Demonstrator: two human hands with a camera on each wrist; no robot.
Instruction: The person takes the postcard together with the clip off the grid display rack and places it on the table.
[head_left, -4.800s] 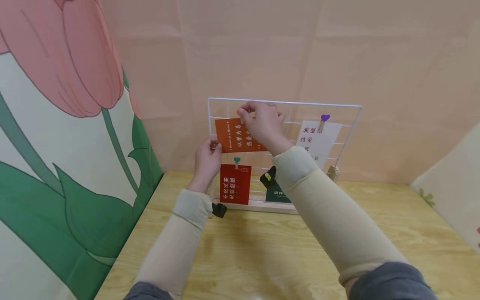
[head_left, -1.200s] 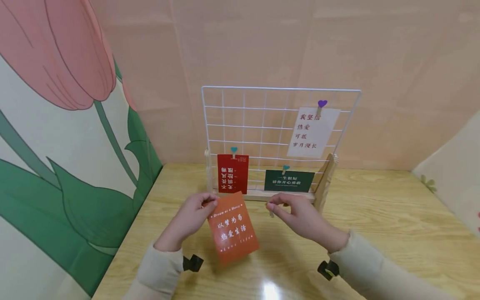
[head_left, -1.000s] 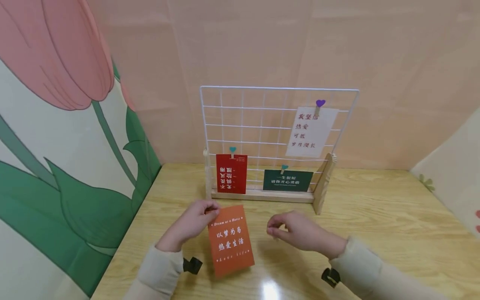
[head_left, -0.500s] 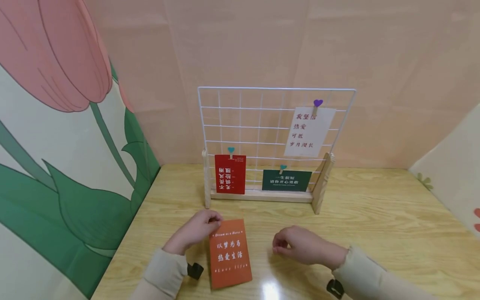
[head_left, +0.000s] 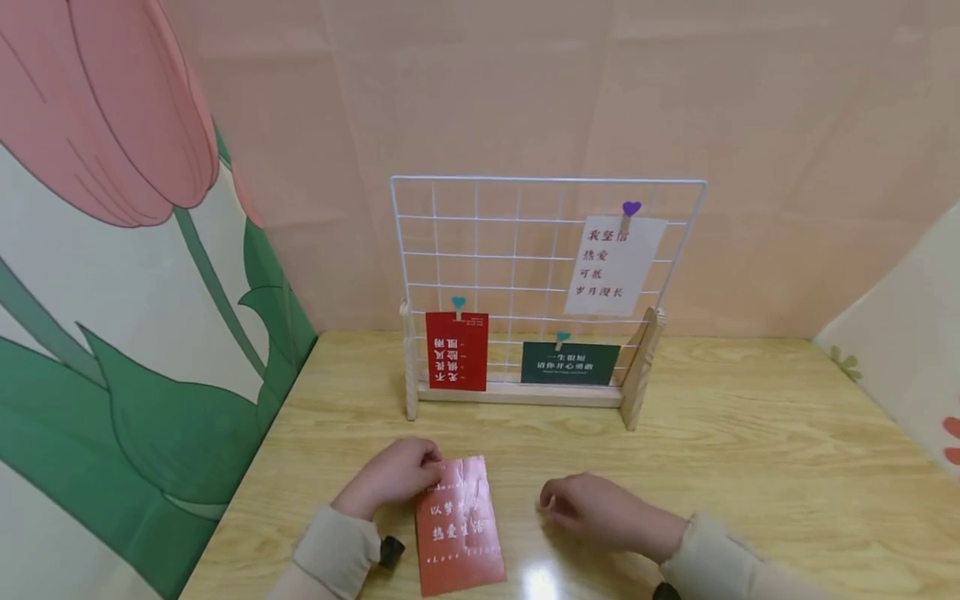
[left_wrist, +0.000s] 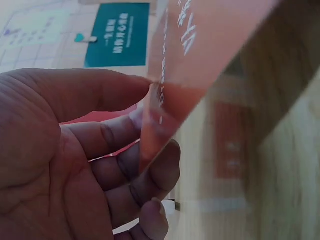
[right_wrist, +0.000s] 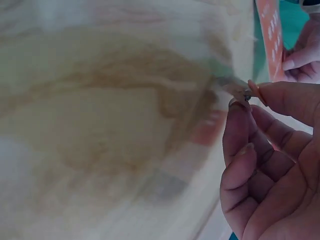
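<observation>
Your left grip (head_left: 397, 475) pinched the orange card (head_left: 461, 546) near a corner, over the tabletop (head_left: 750, 433) before the rack (head_left: 525, 397), while your right grip (head_left: 603, 511), beside it, pinched a small clip (right_wrist: 245, 92).

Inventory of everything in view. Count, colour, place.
tabletop: 1, light wood-grain, foreground
wire rack: 1, white with wooden stand, on tabletop
white card: 1, white, rack's upper right
red card: 1, red, rack's lower left
green card: 1, green, rack's lower right
heart clips: 3, purple on white card, teal on red and green
cloth backdrop: 1, peach, behind rack
tulip panel: 1, pink-green-white, left
pale panel: 1, off-white, right
orange card: 1, orange, in left hand
small clip: 1, partly orange, in right hand
wrist cameras: 2, black, at wrists
sleeves: 2, cream, lower edge
hands: 2, bare, before rack
</observation>
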